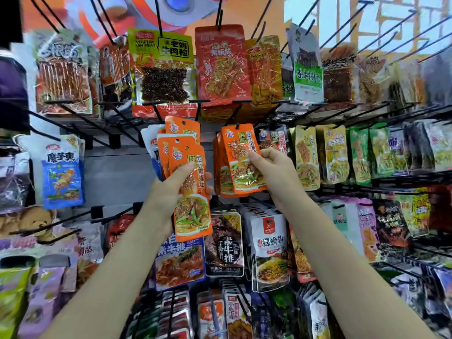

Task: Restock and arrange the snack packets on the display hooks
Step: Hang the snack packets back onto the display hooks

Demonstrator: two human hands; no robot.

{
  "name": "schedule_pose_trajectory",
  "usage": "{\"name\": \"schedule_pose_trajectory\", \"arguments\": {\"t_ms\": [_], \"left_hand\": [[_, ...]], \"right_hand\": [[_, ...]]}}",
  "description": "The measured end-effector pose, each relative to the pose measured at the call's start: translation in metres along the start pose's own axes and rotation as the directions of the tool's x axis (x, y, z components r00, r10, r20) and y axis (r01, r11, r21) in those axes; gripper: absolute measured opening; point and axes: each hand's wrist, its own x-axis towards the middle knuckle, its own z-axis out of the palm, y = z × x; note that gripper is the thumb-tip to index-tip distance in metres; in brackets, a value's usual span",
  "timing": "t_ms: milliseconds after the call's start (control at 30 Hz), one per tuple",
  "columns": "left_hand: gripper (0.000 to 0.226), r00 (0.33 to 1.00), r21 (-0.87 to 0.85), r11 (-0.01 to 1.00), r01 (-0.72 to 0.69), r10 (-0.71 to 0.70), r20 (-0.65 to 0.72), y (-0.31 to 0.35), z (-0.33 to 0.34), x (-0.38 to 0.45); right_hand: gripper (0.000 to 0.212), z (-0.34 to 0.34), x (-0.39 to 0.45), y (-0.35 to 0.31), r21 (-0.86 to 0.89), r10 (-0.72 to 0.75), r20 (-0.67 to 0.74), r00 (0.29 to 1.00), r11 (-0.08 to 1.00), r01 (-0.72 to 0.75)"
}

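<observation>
My left hand (pixel 168 189) grips a fanned stack of several orange snack packets (pixel 188 167), thumb across the front one, held up before the middle row of the display. To the right, my right hand (pixel 271 167) pinches the front orange packet (pixel 243 160) of a matching bunch that hangs on a black hook (pixel 234 113). The two orange groups sit side by side, a small gap apart. Behind the held stack, a white-and-blue packet (pixel 149 143) is partly hidden.
Black wire hooks (pixel 73 113) jut out toward me in every row, some bare at left. Yellow and green packets (pixel 335 152) hang to the right, blue packet (pixel 63 172) at left, dark and white packs (pixel 269 245) below, red and yellow packs (pixel 220 62) above.
</observation>
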Motion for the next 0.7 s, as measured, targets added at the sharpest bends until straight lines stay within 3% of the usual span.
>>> {"name": "schedule_pose_trajectory", "arguments": {"t_ms": [167, 300, 400, 500, 567, 700], "left_hand": [[0.019, 0.999, 0.002, 1.000, 0.007, -0.007, 0.035, -0.004, 0.000, 0.006], [0.019, 0.998, 0.001, 0.999, 0.047, -0.047, 0.029, -0.005, 0.003, 0.009], [0.018, 0.999, -0.006, 0.999, 0.036, -0.036, -0.019, -0.008, 0.005, 0.012], [0.011, 1.000, -0.048, 0.999, 0.005, -0.005, 0.009, -0.008, 0.013, 0.011], [0.016, 0.998, -0.083, 0.996, 0.006, -0.001, 0.060, -0.007, 0.020, 0.008], [0.035, 0.987, -0.061, 0.998, -0.007, 0.017, 0.162, -0.005, 0.019, 0.007]], "right_hand": [[0.017, 0.003, 0.003, 0.001, -0.055, -0.008, -0.019, 1.000, 0.998, 0.007], [0.020, 0.001, -0.003, 0.002, -0.445, -0.282, -0.113, 0.953, 0.872, 0.205], [0.025, 0.003, -0.018, -0.002, -0.364, -0.364, -0.092, 0.927, 0.879, 0.309], [0.037, 0.017, -0.036, -0.007, -0.272, -0.223, 0.188, 0.957, 0.924, 0.269], [0.047, 0.025, -0.043, -0.004, -0.282, -0.140, 0.299, 0.944, 0.932, 0.227], [0.040, 0.025, -0.039, 0.006, -0.174, -0.168, 0.290, 0.942, 0.959, 0.224]]}}
